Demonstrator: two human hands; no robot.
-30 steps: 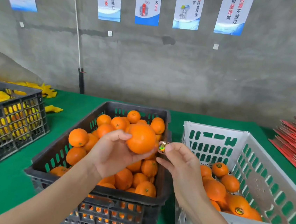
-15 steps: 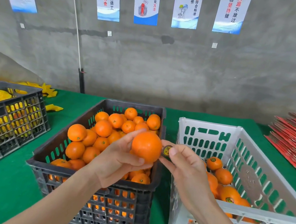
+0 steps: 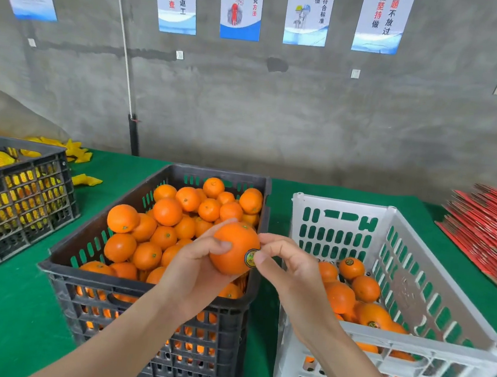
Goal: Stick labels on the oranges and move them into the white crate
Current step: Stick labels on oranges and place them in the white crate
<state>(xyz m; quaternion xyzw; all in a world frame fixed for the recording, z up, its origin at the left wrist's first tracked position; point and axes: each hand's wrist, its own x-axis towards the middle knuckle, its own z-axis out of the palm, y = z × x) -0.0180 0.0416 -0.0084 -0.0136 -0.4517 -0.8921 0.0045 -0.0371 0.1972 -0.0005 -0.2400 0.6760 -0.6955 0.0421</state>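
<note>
Both forearms are reaching forward above the black crate (image 3: 145,287). The left hand (image 3: 198,275) is gripping an orange (image 3: 230,246), fingers curled round it. The right hand (image 3: 292,268), fingers curled, is pinching a round label (image 3: 249,257) against the orange's right side, just left of the white crate (image 3: 409,337).

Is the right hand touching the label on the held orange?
Touching. Head view: the right hand presses its thumb tip onto the label on the orange; no gap.
</note>
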